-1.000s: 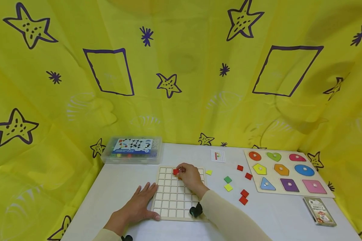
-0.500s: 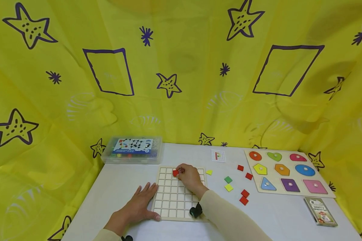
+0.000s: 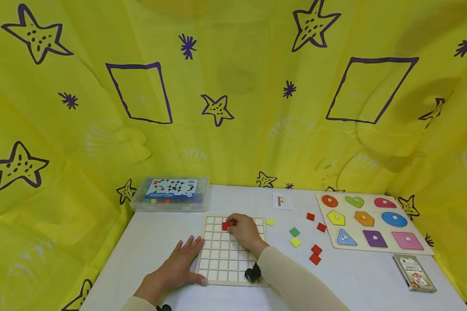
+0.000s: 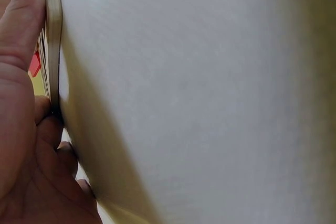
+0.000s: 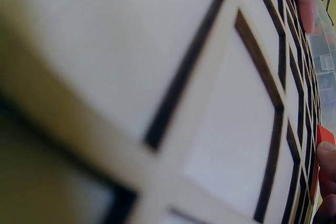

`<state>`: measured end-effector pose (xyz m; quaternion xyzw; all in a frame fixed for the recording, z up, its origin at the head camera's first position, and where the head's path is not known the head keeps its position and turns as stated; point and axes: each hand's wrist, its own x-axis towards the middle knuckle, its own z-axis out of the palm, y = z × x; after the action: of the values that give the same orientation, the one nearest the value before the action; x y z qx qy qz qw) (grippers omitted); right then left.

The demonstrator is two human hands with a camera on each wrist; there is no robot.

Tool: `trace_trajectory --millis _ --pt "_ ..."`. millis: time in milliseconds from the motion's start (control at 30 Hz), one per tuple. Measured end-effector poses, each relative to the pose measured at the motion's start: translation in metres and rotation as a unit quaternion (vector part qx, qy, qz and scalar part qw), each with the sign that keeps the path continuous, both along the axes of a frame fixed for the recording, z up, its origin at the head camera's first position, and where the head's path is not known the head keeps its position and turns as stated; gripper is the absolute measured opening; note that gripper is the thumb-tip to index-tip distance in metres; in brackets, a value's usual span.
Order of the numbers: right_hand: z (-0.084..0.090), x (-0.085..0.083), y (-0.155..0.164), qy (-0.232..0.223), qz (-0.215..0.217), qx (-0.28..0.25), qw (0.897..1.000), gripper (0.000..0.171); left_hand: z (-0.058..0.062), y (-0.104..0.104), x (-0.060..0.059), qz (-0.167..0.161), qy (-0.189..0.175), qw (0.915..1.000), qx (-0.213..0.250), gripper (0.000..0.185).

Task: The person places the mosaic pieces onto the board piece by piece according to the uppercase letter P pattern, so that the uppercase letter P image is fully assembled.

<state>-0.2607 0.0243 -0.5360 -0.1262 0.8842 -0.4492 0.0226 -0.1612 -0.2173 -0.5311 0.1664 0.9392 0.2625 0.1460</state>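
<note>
Pinching a red square (image 3: pixel 226 225) over the grid board (image 3: pixel 222 263), the right hand (image 3: pixel 244 231) has its grip tight, while the left hand (image 3: pixel 177 267) lies flat, fingers straight, against the board's edge.

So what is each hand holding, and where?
The right hand pinches a small red square tile by its right edge, over the grid board. The left hand holds nothing; it lies flat against the board's left edge.
</note>
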Motion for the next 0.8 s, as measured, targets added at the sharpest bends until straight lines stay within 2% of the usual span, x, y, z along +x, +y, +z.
trace_trajectory --millis 800 --pt "-0.0037 0.0004 0.0025 0.003 0.008 -0.009 1.000 0.020 -0.0003 0.0001 0.0005 -0.001 0.007 1.0000 0.000 0.124"
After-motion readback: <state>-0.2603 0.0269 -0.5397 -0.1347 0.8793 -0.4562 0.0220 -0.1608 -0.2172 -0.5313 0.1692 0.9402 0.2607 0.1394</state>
